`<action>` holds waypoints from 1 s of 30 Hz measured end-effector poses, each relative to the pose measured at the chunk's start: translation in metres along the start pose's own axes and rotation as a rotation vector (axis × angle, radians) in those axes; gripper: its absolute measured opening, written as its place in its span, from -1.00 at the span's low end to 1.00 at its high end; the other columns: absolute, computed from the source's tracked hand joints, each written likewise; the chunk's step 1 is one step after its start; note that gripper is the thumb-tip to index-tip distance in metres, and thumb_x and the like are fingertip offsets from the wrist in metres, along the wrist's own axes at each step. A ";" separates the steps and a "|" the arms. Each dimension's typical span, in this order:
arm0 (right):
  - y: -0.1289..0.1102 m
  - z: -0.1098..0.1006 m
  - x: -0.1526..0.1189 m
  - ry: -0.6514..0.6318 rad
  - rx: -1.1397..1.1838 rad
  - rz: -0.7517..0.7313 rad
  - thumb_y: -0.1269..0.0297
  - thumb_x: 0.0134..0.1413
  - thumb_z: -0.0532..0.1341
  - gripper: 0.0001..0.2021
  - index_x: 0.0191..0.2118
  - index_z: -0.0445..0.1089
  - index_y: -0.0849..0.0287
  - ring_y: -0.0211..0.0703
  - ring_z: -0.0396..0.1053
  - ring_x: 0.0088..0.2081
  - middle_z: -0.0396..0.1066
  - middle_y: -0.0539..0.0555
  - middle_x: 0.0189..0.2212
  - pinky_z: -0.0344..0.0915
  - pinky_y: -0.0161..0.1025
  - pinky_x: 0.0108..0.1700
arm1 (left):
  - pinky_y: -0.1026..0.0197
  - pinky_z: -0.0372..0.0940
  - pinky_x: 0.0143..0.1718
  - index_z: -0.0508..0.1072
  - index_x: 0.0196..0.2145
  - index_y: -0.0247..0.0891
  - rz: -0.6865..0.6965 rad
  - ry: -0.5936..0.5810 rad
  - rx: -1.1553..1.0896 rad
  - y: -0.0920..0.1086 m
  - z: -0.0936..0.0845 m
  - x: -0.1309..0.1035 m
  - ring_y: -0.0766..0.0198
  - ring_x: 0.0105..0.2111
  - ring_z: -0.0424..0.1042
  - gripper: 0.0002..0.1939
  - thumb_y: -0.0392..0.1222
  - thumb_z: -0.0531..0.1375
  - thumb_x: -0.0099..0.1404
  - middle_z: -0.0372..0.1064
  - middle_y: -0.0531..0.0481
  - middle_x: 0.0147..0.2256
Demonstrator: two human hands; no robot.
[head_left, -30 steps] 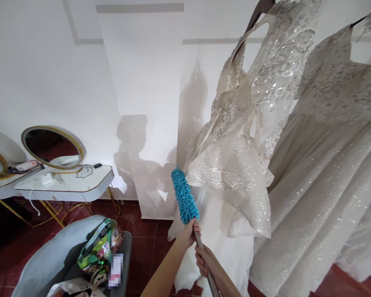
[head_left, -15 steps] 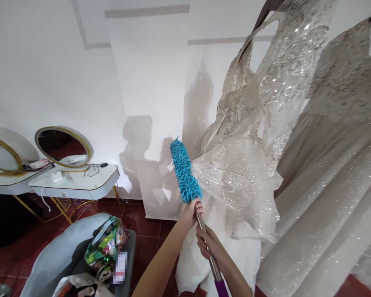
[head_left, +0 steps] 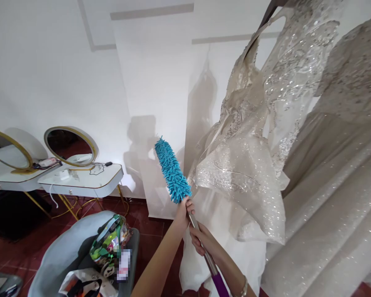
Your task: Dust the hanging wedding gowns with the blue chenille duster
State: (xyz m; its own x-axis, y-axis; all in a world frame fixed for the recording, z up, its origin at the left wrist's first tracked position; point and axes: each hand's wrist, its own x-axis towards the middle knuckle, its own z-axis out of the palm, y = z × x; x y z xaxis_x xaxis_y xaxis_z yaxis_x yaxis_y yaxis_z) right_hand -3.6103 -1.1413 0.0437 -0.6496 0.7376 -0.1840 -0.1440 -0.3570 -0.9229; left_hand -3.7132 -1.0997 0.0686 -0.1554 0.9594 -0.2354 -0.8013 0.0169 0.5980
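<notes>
Hands (head_left: 181,211) grip duster (head_left: 173,172) — dress (head_left: 241,177) edge right, open room leftward.

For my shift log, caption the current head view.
Left hand and right hand grip the pole of a blue duster beside sparkling gowns.

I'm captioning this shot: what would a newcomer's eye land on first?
Probably the bright blue duster head near the middle, its pole gripped by the left hand just below the fluff and the right hand further down. Next, perhaps, the sparkling pale gown hanging at the right, then the round gold-rimmed mirror over the white table at the left.
</notes>
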 end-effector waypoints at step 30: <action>0.047 -0.045 -0.011 0.239 0.069 0.020 -0.07 -0.12 0.28 -0.61 -0.43 0.09 0.04 -0.46 -0.06 -0.87 0.07 -0.32 -0.84 -0.14 -0.46 -0.82 | 0.39 0.04 -0.63 0.10 -0.54 -0.20 -0.279 -0.046 0.125 -0.068 -0.007 0.027 0.56 -0.72 -0.07 -0.63 -0.16 0.30 0.11 -0.11 0.30 -0.66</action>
State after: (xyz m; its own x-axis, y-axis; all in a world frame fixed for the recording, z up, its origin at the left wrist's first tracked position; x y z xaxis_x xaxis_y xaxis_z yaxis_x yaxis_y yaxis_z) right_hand -3.5767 -1.1402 -0.0129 -0.4591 0.8418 -0.2838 -0.1887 -0.4046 -0.8948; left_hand -3.6671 -1.0771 0.0162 0.0891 0.9247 -0.3702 -0.7319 0.3129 0.6054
